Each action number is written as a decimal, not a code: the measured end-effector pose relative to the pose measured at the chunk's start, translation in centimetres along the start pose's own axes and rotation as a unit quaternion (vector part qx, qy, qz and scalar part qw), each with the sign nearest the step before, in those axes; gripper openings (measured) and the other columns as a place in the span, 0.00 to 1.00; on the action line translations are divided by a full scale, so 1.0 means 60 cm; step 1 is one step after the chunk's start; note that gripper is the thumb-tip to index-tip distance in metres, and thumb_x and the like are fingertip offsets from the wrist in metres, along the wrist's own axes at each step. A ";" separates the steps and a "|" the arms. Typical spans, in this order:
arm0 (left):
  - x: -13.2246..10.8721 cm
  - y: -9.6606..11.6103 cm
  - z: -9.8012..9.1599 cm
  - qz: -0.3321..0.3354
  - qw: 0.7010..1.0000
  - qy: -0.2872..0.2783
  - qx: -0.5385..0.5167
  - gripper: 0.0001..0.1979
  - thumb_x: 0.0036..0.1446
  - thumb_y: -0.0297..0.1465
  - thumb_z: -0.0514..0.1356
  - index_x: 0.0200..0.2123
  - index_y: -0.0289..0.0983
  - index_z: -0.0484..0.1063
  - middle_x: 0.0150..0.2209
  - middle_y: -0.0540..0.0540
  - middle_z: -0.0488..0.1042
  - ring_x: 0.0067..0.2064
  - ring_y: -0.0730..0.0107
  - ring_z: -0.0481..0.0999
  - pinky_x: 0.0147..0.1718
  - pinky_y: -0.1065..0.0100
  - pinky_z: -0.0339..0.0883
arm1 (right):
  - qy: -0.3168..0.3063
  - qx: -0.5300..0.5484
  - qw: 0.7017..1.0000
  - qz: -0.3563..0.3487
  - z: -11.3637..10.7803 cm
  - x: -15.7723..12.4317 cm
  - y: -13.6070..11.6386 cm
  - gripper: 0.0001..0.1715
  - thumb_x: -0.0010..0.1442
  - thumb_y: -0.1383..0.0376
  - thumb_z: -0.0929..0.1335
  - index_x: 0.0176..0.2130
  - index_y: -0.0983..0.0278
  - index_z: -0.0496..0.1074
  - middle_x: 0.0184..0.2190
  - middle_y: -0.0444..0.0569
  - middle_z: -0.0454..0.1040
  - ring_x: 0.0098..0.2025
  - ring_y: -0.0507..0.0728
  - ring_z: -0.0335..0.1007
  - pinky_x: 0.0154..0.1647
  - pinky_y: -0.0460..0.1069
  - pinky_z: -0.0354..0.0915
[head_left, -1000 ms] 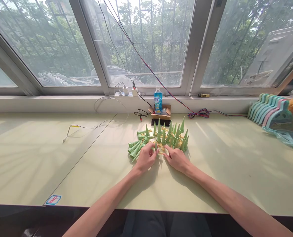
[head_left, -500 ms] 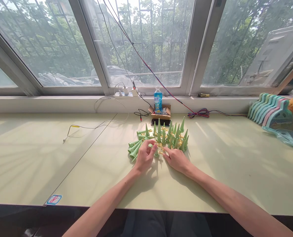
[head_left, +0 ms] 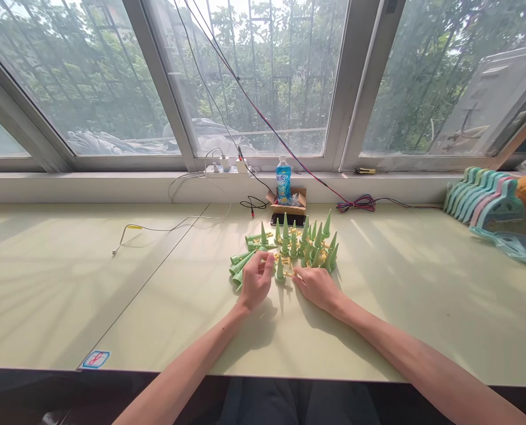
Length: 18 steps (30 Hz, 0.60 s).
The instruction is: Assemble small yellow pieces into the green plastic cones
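In the head view, my left hand (head_left: 257,280) is curled beside several green cones (head_left: 241,262) lying on their sides; whatever its fingers hold is hidden. A single green cone (head_left: 280,270) stands upright between my two hands, apart from the left fingers. My right hand (head_left: 318,285) rests low over the table, thumb and forefinger closed at the end of a small yellow piece (head_left: 288,274) beside that cone. Behind the hands, several upright green cones (head_left: 318,239) stand in a cluster, with small yellow pieces (head_left: 283,260) scattered among them.
Behind the cones lie a black phone (head_left: 288,219) and a small cardboard box (head_left: 289,209), with a blue bottle (head_left: 283,182) by it. A bundled cable (head_left: 357,203) lies to the right, a thin wire (head_left: 165,228) to the left. Pastel plastic pieces (head_left: 488,198) stand far right.
My left hand has drawn back leftward and slightly down from the single upright cone, leaving it in plain sight. The right hand has hardly moved.
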<state>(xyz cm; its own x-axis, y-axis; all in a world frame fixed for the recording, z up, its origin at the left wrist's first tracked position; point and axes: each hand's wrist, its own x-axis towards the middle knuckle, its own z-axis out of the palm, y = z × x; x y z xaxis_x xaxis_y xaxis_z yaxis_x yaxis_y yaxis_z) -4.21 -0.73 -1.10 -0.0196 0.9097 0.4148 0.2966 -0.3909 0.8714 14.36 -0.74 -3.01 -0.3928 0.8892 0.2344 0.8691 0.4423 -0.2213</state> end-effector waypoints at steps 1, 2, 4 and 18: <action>0.000 0.000 0.000 0.002 1.000 0.003 0.001 0.16 0.63 0.45 0.54 0.32 0.39 0.68 0.18 0.53 0.63 0.21 0.72 0.68 0.18 0.72 0.60 | 0.002 0.001 1.000 -0.001 0.001 0.000 0.001 0.09 0.68 0.66 0.62 0.37 0.63 0.71 0.32 0.48 0.78 0.32 0.56 0.75 0.29 0.46 0.53; -0.001 0.000 0.000 0.004 1.000 0.005 0.002 0.16 0.63 0.45 0.54 0.32 0.39 0.68 0.18 0.53 0.63 0.21 0.72 0.68 0.18 0.72 0.60 | 0.005 0.001 1.000 -0.002 0.002 0.000 0.002 0.09 0.68 0.66 0.62 0.37 0.63 0.71 0.31 0.48 0.78 0.32 0.56 0.75 0.29 0.46 0.53; -0.001 -0.001 -0.001 0.009 1.000 0.004 0.005 0.17 0.63 0.46 0.53 0.30 0.39 0.68 0.18 0.52 0.63 0.21 0.72 0.68 0.18 0.72 0.59 | 0.010 0.000 1.000 -0.004 0.004 0.001 0.003 0.09 0.68 0.67 0.62 0.36 0.64 0.70 0.31 0.48 0.78 0.31 0.55 0.74 0.28 0.47 0.52; -0.001 -0.004 -0.002 0.059 0.996 -0.021 0.061 0.21 0.64 0.44 0.52 0.23 0.38 0.68 0.19 0.51 0.61 0.21 0.73 0.57 0.21 0.69 0.51 | 0.007 -0.004 1.000 0.025 0.002 -0.001 -0.004 0.10 0.68 0.65 0.62 0.34 0.64 0.67 0.29 0.48 0.77 0.30 0.56 0.74 0.28 0.47 0.49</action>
<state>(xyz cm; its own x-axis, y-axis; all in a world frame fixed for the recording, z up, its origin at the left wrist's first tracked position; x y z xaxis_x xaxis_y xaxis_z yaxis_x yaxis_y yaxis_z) -4.37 -0.71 -1.30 0.0607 0.8643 0.4993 0.4084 -0.4779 0.7777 14.13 -0.89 -3.06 -0.3448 0.9085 0.2360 0.8902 0.3962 -0.2247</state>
